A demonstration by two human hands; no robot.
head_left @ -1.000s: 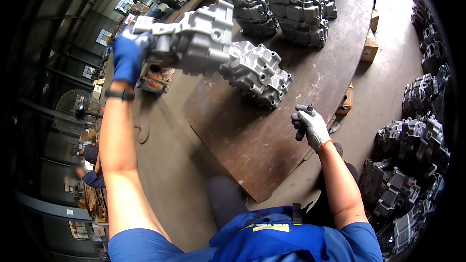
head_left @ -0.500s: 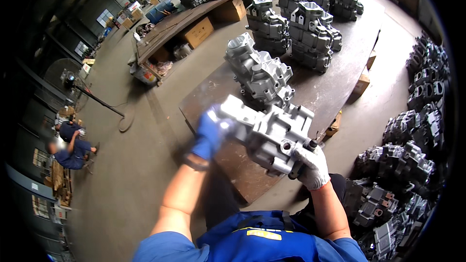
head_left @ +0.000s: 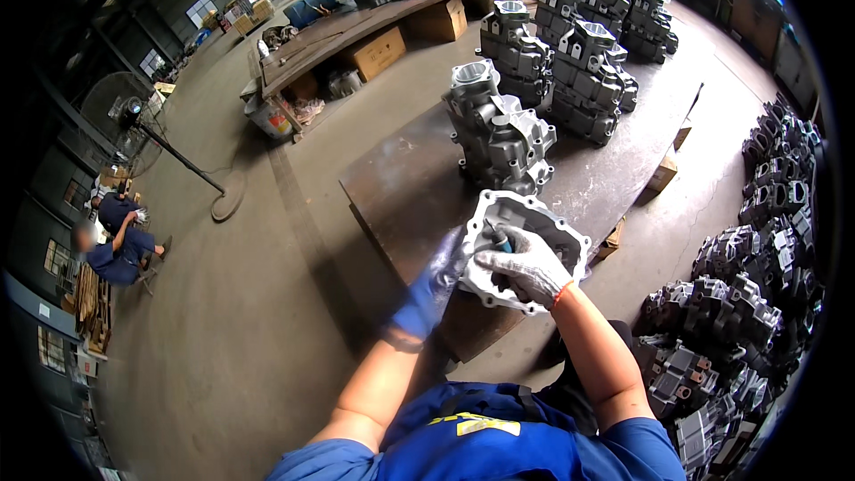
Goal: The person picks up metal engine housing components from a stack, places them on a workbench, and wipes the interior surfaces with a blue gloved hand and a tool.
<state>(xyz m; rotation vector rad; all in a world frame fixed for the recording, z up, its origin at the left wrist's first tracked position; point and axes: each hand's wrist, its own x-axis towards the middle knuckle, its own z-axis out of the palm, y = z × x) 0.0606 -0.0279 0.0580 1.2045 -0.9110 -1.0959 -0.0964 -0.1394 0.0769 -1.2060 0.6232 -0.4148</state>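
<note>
Casting: the grey metal housing (head_left: 525, 249) is pale aluminium, open side up, with a flanged rim dotted with bolt holes.
Place: it sits on the near corner of my dark steel table (head_left: 401, 187), just in front of a finished casting (head_left: 499, 129).
Left hand (head_left: 436, 281): blue-gloved, my fingers wrapped onto the housing's left rim.
Right hand (head_left: 527, 263): white-gloved, closed round a small tool (head_left: 500, 239) held inside the housing.
</note>
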